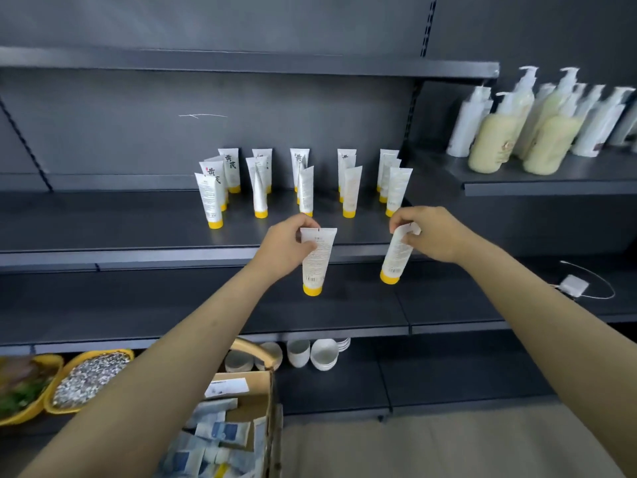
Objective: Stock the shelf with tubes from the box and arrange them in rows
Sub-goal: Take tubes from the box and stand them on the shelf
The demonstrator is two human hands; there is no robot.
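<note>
My left hand (287, 244) pinches the crimped top of a white tube with a yellow cap (316, 262), which hangs cap down in front of the shelf edge. My right hand (429, 234) holds a second such tube (396, 255) by its top, tilted, cap down. Both tubes are in the air just before the middle shelf (138, 232). On that shelf several matching tubes (303, 181) stand cap down in rows running front to back. The cardboard box (256, 388) sits at the bottom centre, partly behind my left arm, with blue and white packs inside.
Pump bottles (537, 125) fill a shelf at the upper right. A white adapter with a cable (574, 285) lies on the lower shelf at right. White bowls (312, 353) sit on the bottom shelf. Yellow trays (55, 395) with goods stand at bottom left.
</note>
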